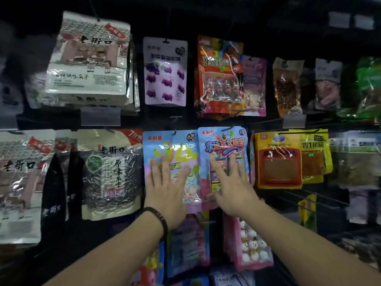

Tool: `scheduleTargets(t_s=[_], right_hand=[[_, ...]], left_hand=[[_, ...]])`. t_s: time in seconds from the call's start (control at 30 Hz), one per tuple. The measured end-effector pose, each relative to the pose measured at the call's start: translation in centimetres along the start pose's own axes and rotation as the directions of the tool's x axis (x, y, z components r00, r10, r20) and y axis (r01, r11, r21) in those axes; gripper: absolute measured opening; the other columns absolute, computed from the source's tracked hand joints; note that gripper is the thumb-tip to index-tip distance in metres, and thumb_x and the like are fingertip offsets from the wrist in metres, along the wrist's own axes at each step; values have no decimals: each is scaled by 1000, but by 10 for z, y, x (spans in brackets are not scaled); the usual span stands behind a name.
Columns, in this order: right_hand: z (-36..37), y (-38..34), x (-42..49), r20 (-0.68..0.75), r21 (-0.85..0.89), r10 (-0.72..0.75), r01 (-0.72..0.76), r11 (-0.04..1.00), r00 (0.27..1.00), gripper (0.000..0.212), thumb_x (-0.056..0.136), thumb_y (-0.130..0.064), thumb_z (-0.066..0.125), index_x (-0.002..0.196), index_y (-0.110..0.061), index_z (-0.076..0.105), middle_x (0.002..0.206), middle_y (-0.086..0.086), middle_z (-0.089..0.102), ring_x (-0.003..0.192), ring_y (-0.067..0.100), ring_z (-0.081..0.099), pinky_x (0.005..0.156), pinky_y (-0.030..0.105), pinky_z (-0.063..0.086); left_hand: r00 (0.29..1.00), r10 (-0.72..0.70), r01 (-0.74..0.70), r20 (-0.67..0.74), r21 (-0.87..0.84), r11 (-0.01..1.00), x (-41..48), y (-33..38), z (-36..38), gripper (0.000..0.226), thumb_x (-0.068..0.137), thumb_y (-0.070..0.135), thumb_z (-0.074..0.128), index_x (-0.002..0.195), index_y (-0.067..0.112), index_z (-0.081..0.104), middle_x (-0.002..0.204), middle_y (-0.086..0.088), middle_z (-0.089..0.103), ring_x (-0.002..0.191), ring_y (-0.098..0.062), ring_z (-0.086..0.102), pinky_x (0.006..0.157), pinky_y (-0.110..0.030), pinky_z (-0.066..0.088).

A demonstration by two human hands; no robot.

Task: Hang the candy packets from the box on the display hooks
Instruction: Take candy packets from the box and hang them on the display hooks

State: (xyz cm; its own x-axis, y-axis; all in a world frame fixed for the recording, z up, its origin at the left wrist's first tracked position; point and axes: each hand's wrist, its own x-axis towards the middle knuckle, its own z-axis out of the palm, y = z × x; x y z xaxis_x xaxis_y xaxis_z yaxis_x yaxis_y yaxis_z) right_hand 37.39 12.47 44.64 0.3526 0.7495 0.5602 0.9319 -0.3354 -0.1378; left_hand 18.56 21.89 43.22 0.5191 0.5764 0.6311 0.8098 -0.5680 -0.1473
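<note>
Pressing flat on the display, both hands rest on two candy packets hung side by side in the middle row. The left hand, with a dark bracelet at the wrist, lies on the left packet, a blue one showing pale coloured strips. The right hand lies on the right packet, blue above and pink below.

Fingers: on both hands they are straight and slightly spread, pointing up and away from the person. They grip nothing; palm and fingers only bear against the packet faces.

Governing relation: each packet lies directly under its own hand, long axis vertical, top edge above the fingertips. The left packet's top meets a hook, and the right packet's top meets a second hook. The two packets touch or slightly overlap along their inner edges; which of the two cannot be told. Each hand is nearer its own packet, and the arms do not cross.

Pose: both forearms rise from the lower edge of the view and converge slightly towards the centre.

Surroundings: a seed bag hangs just left of the pair and a yellow packet just right. More packets hang below, among them a pink one with white balls.

Assessment: these two packets appear hung already, and the hands are probably settling them flat. The box is not in view, so the remaining stock cannot be judged. Any further push should be straight back along the hooks.
</note>
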Motion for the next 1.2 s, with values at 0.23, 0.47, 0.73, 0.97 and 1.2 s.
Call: scheduleTargets(t_s=[0.23, 0.47, 0.73, 0.97, 1.2], right_hand=[[32, 8, 36, 16, 106, 19, -21, 994, 1000, 93, 105, -40, 53, 160, -53, -21, 171, 5, -36, 161, 40, -20, 114, 58, 45], [53, 2, 72, -16, 10, 2, -2, 1000, 1000, 94, 104, -40, 54, 164, -41, -19, 170, 10, -35, 161, 45, -14, 123, 63, 31], [51, -8, 81, 30, 32, -6, 5, 999, 1000, 91, 103, -38, 55, 167, -40, -11, 173, 7, -29, 162, 43, -10, 120, 63, 36], [25, -15, 51, 64, -9, -71, 72, 997, 995, 78, 100, -28, 57, 166, -37, 15, 175, 7, -18, 160, 43, 1, 119, 62, 37], [-7, -27, -6, 126, 50, -109, 104, 993, 986, 61, 100, -27, 54, 158, -25, 37, 169, 10, 22, 153, 40, 24, 117, 55, 42]], left_hand=[[996, -23, 29, 88, -57, 998, 36, -15, 31, 119, 92, 57, 64, 154, 41, -36, 149, -29, -56, 135, -62, -46, 125, -71, -2], [970, 82, -65, -229, 80, 995, 48, -17, 50, 133, 59, 55, 92, 166, 16, 23, 148, -34, -54, 138, -54, -50, 110, -80, 31], [992, -112, 115, -52, 69, 991, 55, -3, 58, 122, 91, 65, 62, 156, 34, -37, 158, -36, -39, 149, -66, -17, 123, -63, 25], [993, -119, 119, -6, 109, 987, 33, 2, 32, 104, 94, 57, 52, 160, 40, -27, 163, -26, -38, 153, -56, -20, 119, -69, 19], [996, -11, 19, 94, -82, 996, -21, 4, -30, 60, 92, 51, 54, 148, 33, 44, 157, -10, 36, 143, -38, 35, 112, -54, 40]])
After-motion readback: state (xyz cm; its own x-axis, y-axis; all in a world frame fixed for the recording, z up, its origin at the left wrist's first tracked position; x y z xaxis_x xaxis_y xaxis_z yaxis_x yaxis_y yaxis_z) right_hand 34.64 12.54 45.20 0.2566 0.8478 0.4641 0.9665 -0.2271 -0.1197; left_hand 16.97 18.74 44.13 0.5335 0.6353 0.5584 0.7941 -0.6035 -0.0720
